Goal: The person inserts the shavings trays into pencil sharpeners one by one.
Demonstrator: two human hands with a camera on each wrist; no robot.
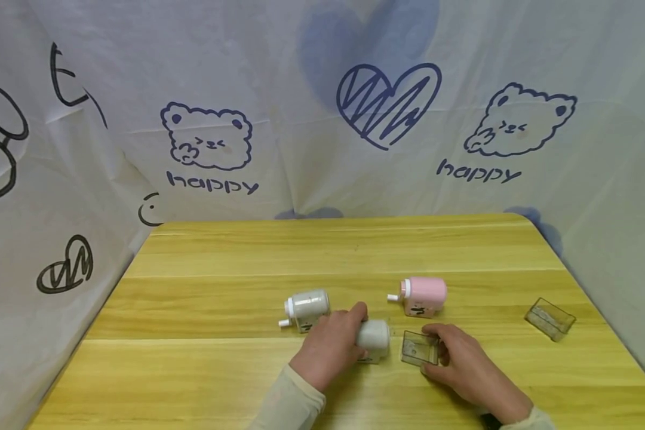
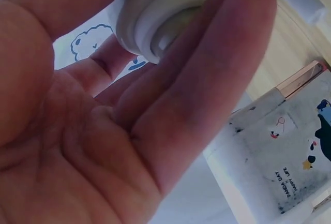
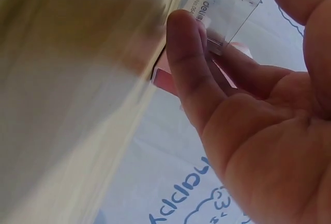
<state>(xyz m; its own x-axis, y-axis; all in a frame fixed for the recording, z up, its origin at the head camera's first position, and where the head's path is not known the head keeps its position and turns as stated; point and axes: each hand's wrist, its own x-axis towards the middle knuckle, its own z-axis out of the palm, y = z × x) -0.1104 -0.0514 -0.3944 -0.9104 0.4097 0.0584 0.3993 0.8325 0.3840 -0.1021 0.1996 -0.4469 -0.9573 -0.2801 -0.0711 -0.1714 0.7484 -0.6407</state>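
My left hand (image 1: 328,346) grips a pale crank pencil sharpener (image 1: 375,335) from its left side; the fingers hide its crank end. In the left wrist view the sharpener's round ringed end (image 2: 165,14) shows between the fingers. To the right, my right hand (image 1: 467,364) pinches a clear smoky shavings drawer (image 1: 411,349) between thumb and fingers, a small gap from the sharpener. Printed lettering shows on the drawer (image 3: 227,14) in the right wrist view. Just left of my left hand stands a grey sharpener (image 1: 310,303) with a white crank and a panda print.
A pink crank sharpener (image 1: 429,291) stands behind the drawer. Another clear smoky drawer (image 1: 550,319) lies near the right side of the wood-grain table (image 1: 193,370). White cloth (image 1: 301,155) with bear and heart drawings hangs behind and at the sides.
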